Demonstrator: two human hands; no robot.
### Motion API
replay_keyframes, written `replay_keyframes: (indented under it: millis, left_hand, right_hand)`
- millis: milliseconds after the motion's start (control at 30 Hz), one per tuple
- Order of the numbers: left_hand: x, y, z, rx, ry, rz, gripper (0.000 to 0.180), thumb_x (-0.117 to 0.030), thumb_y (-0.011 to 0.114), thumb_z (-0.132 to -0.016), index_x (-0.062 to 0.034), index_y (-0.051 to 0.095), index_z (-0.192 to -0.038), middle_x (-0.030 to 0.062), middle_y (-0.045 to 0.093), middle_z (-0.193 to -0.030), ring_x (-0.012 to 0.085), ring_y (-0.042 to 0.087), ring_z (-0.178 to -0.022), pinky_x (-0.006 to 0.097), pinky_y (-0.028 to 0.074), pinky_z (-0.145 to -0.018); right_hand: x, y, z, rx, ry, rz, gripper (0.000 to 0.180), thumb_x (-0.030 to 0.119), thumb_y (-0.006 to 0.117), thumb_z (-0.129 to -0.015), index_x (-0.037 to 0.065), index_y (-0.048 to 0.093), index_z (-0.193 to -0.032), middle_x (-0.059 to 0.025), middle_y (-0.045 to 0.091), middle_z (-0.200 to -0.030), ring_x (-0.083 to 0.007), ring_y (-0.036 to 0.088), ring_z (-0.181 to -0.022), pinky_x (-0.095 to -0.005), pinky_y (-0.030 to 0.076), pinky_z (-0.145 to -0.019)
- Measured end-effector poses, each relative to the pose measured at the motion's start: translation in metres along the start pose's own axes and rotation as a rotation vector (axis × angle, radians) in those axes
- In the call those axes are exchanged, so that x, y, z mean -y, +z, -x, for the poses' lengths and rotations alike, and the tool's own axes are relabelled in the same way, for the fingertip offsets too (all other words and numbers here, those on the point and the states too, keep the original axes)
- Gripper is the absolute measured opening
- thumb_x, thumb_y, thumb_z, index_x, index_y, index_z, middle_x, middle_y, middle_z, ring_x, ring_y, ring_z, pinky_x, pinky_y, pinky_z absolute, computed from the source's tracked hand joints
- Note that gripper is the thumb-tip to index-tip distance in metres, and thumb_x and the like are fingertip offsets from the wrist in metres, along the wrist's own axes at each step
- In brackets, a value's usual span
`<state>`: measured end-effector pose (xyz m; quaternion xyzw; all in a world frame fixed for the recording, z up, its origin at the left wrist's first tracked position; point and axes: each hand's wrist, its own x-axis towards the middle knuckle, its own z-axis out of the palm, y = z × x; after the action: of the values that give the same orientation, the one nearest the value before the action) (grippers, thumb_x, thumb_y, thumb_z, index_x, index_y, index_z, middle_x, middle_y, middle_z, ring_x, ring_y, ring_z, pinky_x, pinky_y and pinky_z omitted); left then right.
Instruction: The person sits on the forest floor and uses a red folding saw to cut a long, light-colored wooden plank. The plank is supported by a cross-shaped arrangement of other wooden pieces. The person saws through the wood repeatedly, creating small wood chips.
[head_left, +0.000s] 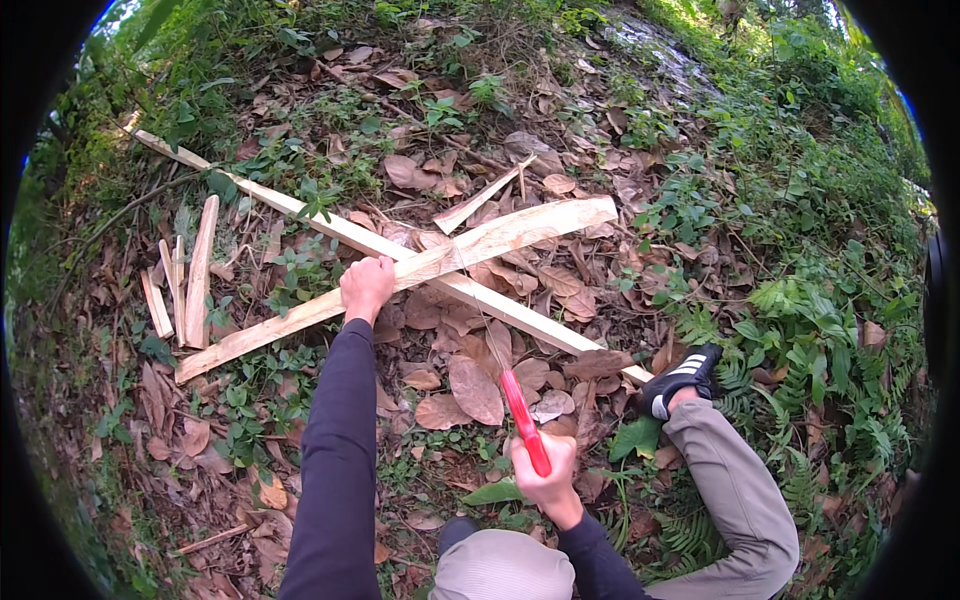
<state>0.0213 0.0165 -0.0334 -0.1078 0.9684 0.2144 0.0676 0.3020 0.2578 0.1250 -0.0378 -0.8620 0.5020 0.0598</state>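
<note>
My left hand [368, 288] is closed on a long, pale split plank [280, 330] and holds it down. This plank lies slantwise over a straight wooden batten [520, 317], making an X on the leafy ground. In my right hand [548, 478] is the red handle of a long, thin-bladed tool [518, 408]. Its blade, seen nearly edge-on, reaches away to the plank near the crossing, to the right of my left hand. Whether it is a machete or a saw I cannot tell. A small splintered wood piece [480, 198] lies just beyond the plank.
Several split wood pieces [201, 275] lie together at the left. My shoe [686, 378] is by the batten's near right end, and my knee [505, 568] is at the lower middle. Dry brown leaves [475, 390] cover the ground; green plants [800, 300] grow around.
</note>
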Motion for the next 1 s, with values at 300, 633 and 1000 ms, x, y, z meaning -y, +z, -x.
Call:
replay_keyframes:
  millis: [300, 633, 1000]
  left_hand:
    - [0.011, -0.001, -0.007, -0.09, 0.026, 0.016, 0.049, -0.035, 0.047, -0.094, 0.0035, 0.076, -0.085, 0.0282, 0.071, -0.087, 0.0439, 0.071, -0.087, 0.051, 0.055, -0.085]
    - [0.015, 0.004, -0.007, -0.117, 0.144, 0.013, 0.048, -0.036, 0.049, -0.093, 0.0013, 0.076, -0.08, 0.027, 0.07, -0.08, 0.0438, 0.071, -0.079, 0.051, 0.056, -0.081]
    - [0.015, 0.001, -0.019, -0.159, 0.195, -0.001, 0.048, -0.036, 0.047, -0.094, 0.001, 0.076, -0.081, 0.0263, 0.07, -0.08, 0.0424, 0.071, -0.077, 0.049, 0.057, -0.081]
  right_hand:
    - [-0.016, 0.011, -0.027, -0.047, 0.109, -0.059, 0.016, 0.004, 0.062, -0.081, 0.0, 0.06, -0.066, -0.0077, 0.048, -0.048, -0.0163, 0.048, -0.039, -0.0347, 0.037, -0.044]
    - [-0.004, 0.035, -0.057, -0.063, 0.095, -0.081, 0.023, 0.004, 0.063, -0.081, 0.002, 0.051, -0.061, -0.0109, 0.047, -0.049, -0.022, 0.05, -0.039, -0.0361, 0.037, -0.044]
    - [-0.033, 0.041, -0.062, -0.041, 0.008, -0.049, 0.019, 0.006, 0.064, -0.081, 0.001, 0.056, -0.064, -0.0102, 0.047, -0.049, -0.0204, 0.051, -0.04, -0.0352, 0.037, -0.045]
